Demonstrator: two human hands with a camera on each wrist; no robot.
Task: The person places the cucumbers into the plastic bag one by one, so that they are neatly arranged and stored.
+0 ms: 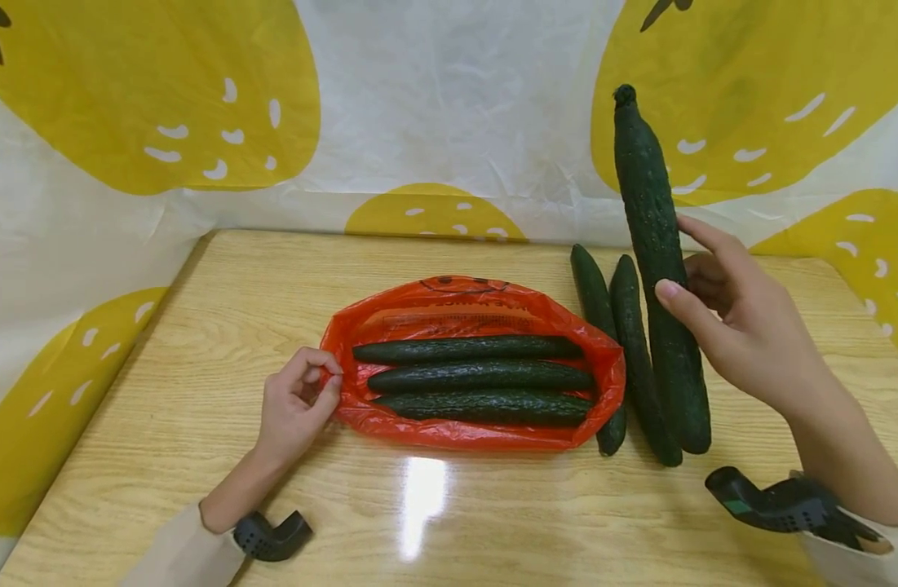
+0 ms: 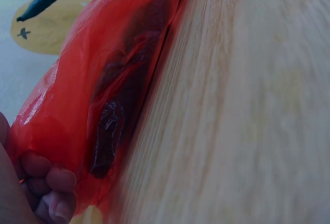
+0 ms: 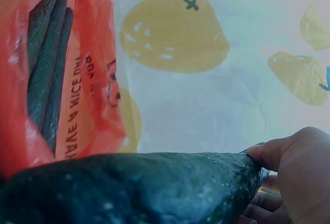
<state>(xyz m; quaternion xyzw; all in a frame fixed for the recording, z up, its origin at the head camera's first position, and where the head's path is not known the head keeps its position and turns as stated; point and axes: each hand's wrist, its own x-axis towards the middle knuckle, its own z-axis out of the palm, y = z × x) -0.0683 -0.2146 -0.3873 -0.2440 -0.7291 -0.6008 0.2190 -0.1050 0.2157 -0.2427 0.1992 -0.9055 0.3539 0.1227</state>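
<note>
A red plastic bag lies with its mouth spread wide, and three cucumbers rest side by side inside it. My left hand pinches the bag's left rim between thumb and fingers. In the left wrist view its curled fingertips press on the red film. My right hand grips a large cucumber around its middle, tilted with its stem end up. The right wrist view shows this cucumber close up, with the thumb on it.
Two more cucumbers lie between the bag and my right hand: one beside the bag's right edge, the other just right of it. All is on a wooden table. A white cloth with yellow fruit prints hangs behind.
</note>
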